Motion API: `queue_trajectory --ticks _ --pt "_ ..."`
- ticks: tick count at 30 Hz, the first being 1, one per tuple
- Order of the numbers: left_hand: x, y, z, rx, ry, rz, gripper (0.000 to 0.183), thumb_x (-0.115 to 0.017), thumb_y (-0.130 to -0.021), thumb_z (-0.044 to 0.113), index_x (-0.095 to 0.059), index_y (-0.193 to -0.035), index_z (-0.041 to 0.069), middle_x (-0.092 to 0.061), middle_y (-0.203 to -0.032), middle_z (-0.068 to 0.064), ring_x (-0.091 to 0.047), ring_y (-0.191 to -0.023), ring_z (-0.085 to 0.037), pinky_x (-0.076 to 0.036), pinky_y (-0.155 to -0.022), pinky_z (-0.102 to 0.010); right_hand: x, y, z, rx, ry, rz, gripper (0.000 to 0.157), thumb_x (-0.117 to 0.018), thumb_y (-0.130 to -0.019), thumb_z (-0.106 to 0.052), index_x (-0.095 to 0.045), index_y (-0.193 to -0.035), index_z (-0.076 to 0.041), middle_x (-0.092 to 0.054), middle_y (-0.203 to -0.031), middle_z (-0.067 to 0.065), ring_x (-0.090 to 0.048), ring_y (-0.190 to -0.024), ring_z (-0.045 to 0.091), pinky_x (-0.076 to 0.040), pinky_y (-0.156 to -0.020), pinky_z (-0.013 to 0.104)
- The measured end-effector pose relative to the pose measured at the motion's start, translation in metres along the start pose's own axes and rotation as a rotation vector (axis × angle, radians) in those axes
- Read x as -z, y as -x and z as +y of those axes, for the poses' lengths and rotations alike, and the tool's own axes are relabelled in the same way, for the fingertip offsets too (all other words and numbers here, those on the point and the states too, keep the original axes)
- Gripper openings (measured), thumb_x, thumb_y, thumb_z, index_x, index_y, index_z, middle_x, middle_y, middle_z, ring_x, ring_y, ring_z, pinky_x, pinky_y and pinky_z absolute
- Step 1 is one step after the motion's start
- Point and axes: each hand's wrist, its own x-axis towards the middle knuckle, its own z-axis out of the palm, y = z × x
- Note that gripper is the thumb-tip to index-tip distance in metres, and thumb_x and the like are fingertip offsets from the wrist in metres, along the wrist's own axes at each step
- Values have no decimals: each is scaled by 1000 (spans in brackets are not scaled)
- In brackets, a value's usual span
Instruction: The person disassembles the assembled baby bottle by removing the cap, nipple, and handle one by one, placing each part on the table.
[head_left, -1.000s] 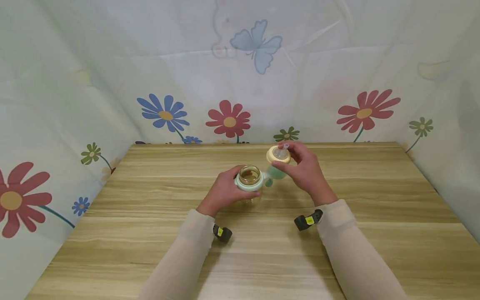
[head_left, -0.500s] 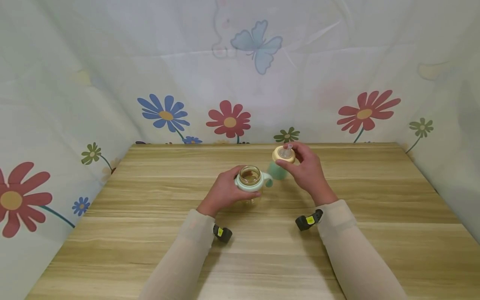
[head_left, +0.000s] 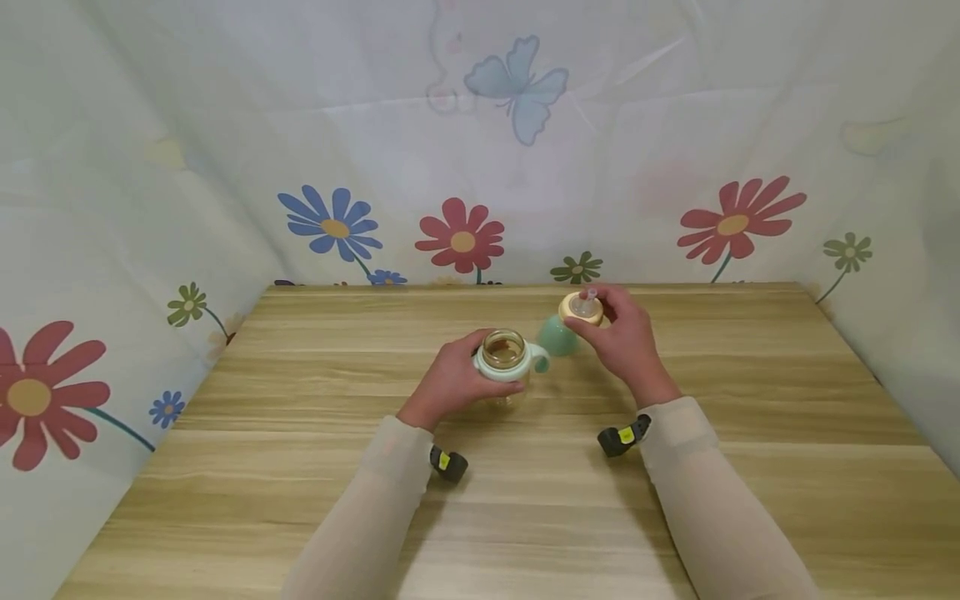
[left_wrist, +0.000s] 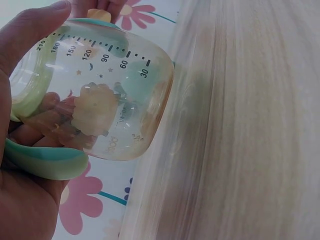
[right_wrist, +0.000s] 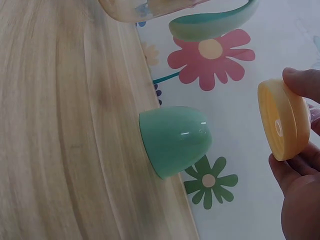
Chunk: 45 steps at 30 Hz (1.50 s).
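My left hand (head_left: pixel 456 379) grips a clear baby bottle (left_wrist: pixel 107 95) around its neck, where a pale green ring with handles (head_left: pixel 542 358) sits. The bottle's mouth is uncovered and its side carries printed measure marks. In my right hand (head_left: pixel 622 333) is a yellow bottle collar with a clear nipple (head_left: pixel 582 307), pinched between thumb and fingers; the right wrist view shows the collar's hollow underside. A green dome-shaped cap (right_wrist: pixel 175 140) stands on the table, rounded end up, just behind the bottle and apart from both hands.
The wood-grain table (head_left: pixel 525 517) spreads under both arms. Behind it hangs a white cloth (head_left: pixel 637 125) printed with flowers and a butterfly. A black wrist camera (head_left: pixel 448 465) is strapped to the left sleeve, another camera (head_left: pixel 624 436) to the right.
My right hand has moved a little to the right with the yellow collar, away from the bottle, and more of the green cap shows. My left hand and the bottle have hardly moved.
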Motion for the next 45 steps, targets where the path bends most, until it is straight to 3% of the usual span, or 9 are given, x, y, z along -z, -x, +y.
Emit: queue_trajectory --ticks 10,19,29,45 --pt "0 2 0 -24 -19 6 68 -90 -63 38 -62 -122 23 -67 -111 8 -62 -99 -13 -52 -92 -40 0 0 8 -10 42 28 43 -79 -81 -16 -57 -115 -2 -57 -123 14 -57 -120 28 -45 -106 43" --pt "-1 2 1 -22 -25 5 68 -90 -64 37 -61 -123 23 -67 -112 7 -62 -101 -13 -51 -94 -40 3 1 14 -116 122 9 43 -77 -83 -21 -58 -117 -4 -58 -122 13 -57 -121 29 -45 -106 44" --pt "-1 2 0 -9 -8 1 68 -90 -63 38 -61 -123 25 -67 -112 9 -62 -101 -13 -52 -93 -40 5 0 24 -185 139 9 46 -77 -84 -27 -57 -118 -5 -59 -124 14 -56 -121 28 -47 -103 44" --pt "2 0 0 -17 -10 -13 70 -89 -63 43 -59 -124 26 -65 -113 10 -61 -103 -13 -52 -93 -40 9 -1 36 -223 168 12 44 -76 -84 -30 -57 -116 -6 -60 -123 14 -58 -114 28 -49 -97 44"
